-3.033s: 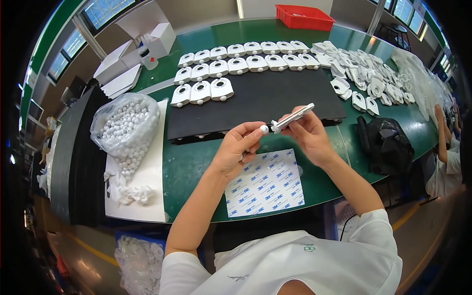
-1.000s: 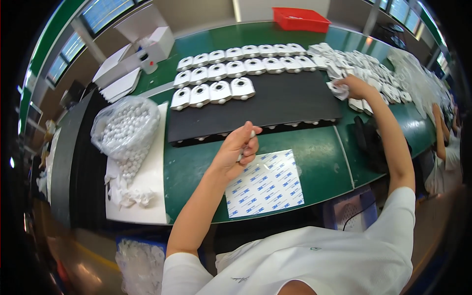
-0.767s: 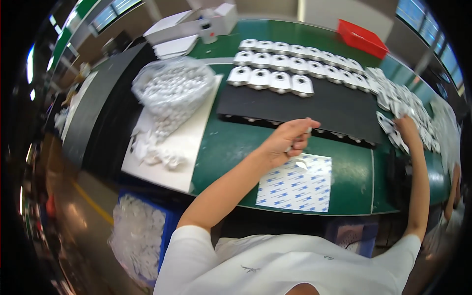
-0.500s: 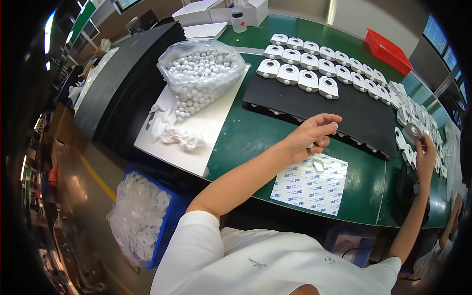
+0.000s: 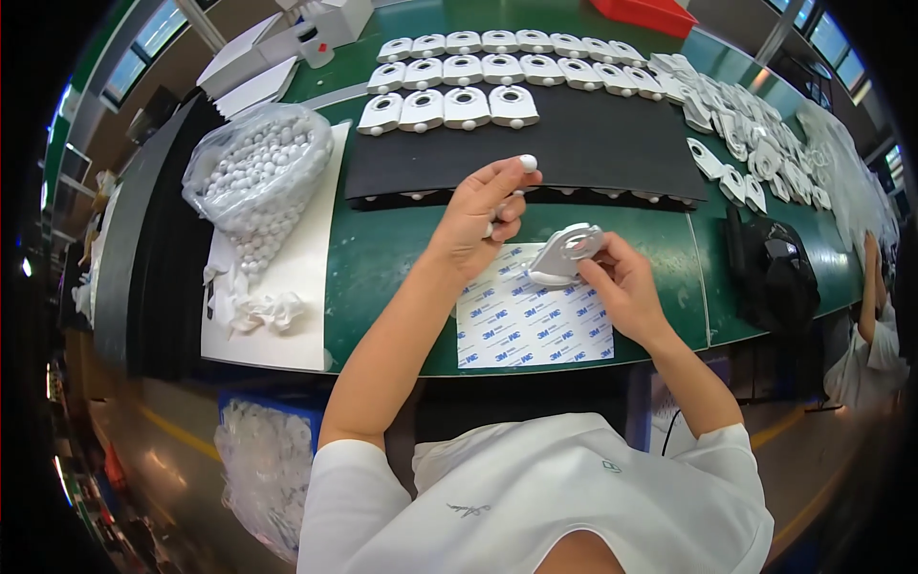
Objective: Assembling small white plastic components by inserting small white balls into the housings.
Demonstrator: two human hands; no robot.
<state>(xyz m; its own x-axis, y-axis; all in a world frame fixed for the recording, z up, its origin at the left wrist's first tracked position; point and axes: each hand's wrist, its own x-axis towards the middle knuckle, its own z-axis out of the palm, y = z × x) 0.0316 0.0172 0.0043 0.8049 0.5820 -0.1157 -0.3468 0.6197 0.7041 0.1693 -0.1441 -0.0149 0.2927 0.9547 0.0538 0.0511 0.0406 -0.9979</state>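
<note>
Between the thumb and forefinger of my left hand (image 5: 483, 212) is a small white ball (image 5: 528, 164). More white balls show under its curled fingers. My right hand (image 5: 626, 290) grips a flat white plastic part (image 5: 562, 256) by its edge; the part has a round hole and a rounded end. It is held tilted above a sheet of printed white paper (image 5: 532, 330) on the green table (image 5: 382, 258). Beyond my hands, similar white parts (image 5: 466, 107) stand in three rows on a black board (image 5: 612, 143), with balls at their near edges.
A clear bag of white balls (image 5: 263, 158) lies on a white board (image 5: 320, 277) at the left, near crumpled tissue (image 5: 268, 311). Loose white parts (image 5: 755, 134) are heaped at the right, beyond a black bag (image 5: 770, 263). A red tray (image 5: 650, 13) sits far back.
My right hand has come from the heap at the right to above the paper, bringing a white plastic part. My left hand now shows a ball at its fingertips. The view has turned right.
</note>
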